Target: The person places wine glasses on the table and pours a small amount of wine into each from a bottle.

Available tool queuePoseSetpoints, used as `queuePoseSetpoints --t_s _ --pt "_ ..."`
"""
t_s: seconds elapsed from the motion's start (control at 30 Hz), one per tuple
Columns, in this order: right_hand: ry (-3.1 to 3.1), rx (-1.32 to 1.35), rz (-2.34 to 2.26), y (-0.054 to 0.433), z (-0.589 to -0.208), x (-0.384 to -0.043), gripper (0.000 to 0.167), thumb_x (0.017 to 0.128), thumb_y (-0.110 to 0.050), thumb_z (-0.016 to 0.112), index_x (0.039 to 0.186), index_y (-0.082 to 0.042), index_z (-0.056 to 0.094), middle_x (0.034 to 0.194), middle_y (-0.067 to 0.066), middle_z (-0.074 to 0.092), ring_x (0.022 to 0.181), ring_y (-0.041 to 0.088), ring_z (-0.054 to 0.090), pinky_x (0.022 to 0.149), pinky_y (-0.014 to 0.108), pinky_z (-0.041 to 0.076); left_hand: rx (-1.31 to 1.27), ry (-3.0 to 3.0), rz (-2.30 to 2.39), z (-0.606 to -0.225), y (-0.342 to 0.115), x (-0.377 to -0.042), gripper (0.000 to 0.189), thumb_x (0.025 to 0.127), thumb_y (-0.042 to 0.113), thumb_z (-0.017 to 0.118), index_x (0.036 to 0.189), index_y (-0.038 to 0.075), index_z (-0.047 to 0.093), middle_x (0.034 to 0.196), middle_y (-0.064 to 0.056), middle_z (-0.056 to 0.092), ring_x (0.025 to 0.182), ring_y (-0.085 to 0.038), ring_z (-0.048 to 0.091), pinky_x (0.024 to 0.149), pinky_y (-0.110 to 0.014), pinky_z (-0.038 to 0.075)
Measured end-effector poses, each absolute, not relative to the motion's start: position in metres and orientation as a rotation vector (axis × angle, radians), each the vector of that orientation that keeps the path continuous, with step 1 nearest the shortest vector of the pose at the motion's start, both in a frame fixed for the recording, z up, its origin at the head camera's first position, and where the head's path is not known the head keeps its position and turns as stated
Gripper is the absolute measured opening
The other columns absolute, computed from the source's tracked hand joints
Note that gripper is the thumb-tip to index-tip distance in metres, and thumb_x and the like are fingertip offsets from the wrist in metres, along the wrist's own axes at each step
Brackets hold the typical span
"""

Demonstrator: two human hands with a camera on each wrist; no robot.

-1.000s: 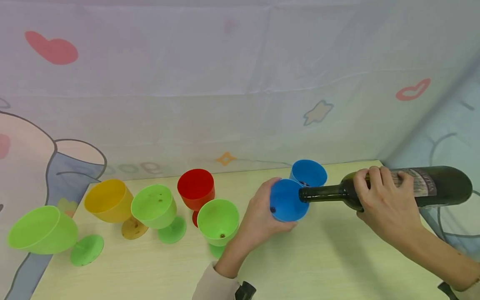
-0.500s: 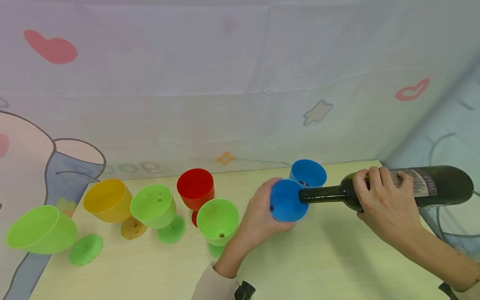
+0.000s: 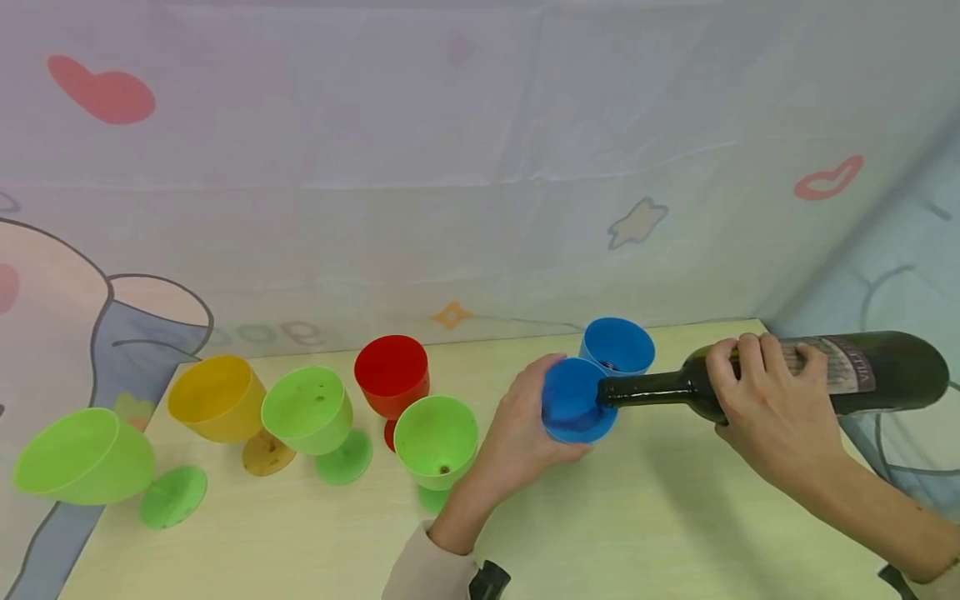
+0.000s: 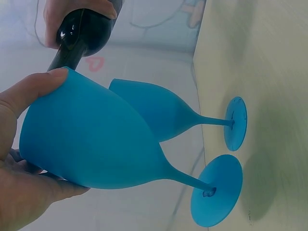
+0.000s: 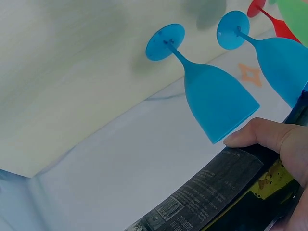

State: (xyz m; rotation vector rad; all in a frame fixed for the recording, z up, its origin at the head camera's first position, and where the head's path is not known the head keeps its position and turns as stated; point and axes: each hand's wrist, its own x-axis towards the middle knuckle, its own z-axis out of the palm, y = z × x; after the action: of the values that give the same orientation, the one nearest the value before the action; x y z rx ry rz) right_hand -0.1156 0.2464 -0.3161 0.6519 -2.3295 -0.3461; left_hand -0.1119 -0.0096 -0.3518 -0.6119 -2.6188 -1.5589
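Observation:
My left hand (image 3: 525, 425) grips the bowl of a blue goblet (image 3: 566, 398), thumb and fingers on either side near the rim. My right hand (image 3: 780, 408) holds a dark green wine bottle (image 3: 907, 375) around its body. The bottle lies nearly level, its mouth over the right part of that goblet's rim. A dark patch shows inside the bowl. In the left wrist view the held goblet's foot (image 4: 216, 190) is close to the table; whether it touches I cannot tell. A second blue goblet (image 3: 618, 344) stands just behind, with something dark at its bottom.
Left of my hands stand a red goblet (image 3: 390, 379), a yellow goblet (image 3: 217, 400) and several green ones, the nearest a green goblet (image 3: 437, 440) beside my left wrist. A patterned cloth (image 3: 480, 167) hangs behind the pale table (image 3: 615, 533).
The small dark spot at the left inside the held goblet has given way to a wider dark patch across the bowl. Both hands and the bottle stay almost still.

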Motion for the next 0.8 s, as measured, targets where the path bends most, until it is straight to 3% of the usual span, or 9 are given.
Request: queuePoseSetpoints --t_s 0.8 --pt "-2.321 0.668 -0.349 0.2462 -0.3134 -0.1151 0.092 0.026 -0.023 0.091 0.097 0.01 0.042 0.084 0.029 0.046 0.078 0.044 0.047 0.064 0.063 0.037 -0.609 -2.637 -1.529 -0.3523 -0.0098 -0.1113 0.084 0.068 0.016 0.081 0.136 0.008 0.032 0.134 -0.01 0.042 0.121 -0.029 0.039 0.085 -0.044 0.046"
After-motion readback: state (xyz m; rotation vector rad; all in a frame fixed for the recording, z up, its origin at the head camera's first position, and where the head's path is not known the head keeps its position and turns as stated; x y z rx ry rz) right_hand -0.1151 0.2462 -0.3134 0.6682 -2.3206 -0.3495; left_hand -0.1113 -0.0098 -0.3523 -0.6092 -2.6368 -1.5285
